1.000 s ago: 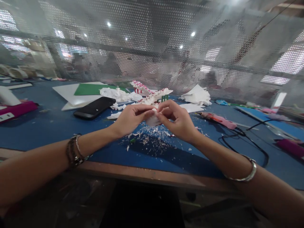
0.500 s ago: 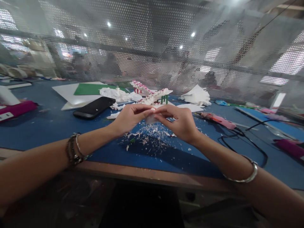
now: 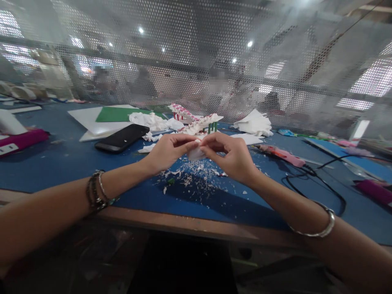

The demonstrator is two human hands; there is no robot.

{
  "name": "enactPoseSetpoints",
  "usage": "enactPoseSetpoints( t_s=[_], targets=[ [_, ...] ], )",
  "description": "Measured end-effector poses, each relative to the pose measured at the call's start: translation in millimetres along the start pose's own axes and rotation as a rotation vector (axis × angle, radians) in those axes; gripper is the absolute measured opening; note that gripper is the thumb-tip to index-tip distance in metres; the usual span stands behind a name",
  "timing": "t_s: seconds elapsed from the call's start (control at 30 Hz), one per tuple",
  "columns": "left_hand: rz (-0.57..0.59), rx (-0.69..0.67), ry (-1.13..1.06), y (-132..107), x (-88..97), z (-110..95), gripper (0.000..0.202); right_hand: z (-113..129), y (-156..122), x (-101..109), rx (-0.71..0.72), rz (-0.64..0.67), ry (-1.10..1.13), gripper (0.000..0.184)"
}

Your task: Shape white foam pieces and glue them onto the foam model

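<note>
Just above the blue tabletop, my left hand (image 3: 168,152) and my right hand (image 3: 230,155) meet fingertip to fingertip. Between them they pinch a small, thin white piece (image 3: 196,153), which looks like paper or foam; its kind is not clear. Part of it is hidden by my fingers. Beneath my hands lie many tiny white shavings (image 3: 199,179) and a small green scrap (image 3: 170,181). Behind my fingers stands a rack-like model (image 3: 211,119) with white and pink bumps along the top and green and red legs.
A black phone (image 3: 122,138) lies left of my hands, near white and green sheets (image 3: 122,114). Crumpled white tissue (image 3: 150,121) and a white paper stack (image 3: 253,122) are at the back. A pink corded tool (image 3: 284,157) rests at right. A perforated metal screen (image 3: 190,49) stands behind.
My right fingertips have shifted very slightly rightward along the white piece, and a little more of it shows. My left hand has hardly moved.
</note>
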State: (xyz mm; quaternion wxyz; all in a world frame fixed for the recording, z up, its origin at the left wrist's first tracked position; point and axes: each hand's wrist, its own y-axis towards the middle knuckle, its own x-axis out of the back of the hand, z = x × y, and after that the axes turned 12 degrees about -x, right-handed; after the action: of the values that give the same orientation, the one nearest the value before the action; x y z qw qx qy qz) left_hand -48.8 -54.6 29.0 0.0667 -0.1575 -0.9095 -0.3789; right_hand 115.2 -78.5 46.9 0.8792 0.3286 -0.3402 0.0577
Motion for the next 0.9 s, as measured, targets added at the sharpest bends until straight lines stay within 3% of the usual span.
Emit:
enactPoseSetpoints(
  t_s=[0.33,0.7,0.8,0.9],
  targets=[
    [-0.006,0.001,0.010,-0.2,0.5,1.6,0.016,0.0,2.5,6.6,0.045,0.048,-0.094,0.015],
    [0.039,-0.067,0.090,-0.9,0.8,2.1,0.015,-0.5,0.6,5.1,0.161,-0.025,-0.382,0.015],
    [0.039,-0.103,0.123,-1.0,1.6,2.9,0.016,-0.5,0.5,2.4,0.071,-0.011,-0.265,0.013],
    [0.029,-0.131,0.136,-0.5,2.0,4.4,0.016,0.5,0.1,-1.1,-0.112,0.062,0.009,0.014]
  ],
)
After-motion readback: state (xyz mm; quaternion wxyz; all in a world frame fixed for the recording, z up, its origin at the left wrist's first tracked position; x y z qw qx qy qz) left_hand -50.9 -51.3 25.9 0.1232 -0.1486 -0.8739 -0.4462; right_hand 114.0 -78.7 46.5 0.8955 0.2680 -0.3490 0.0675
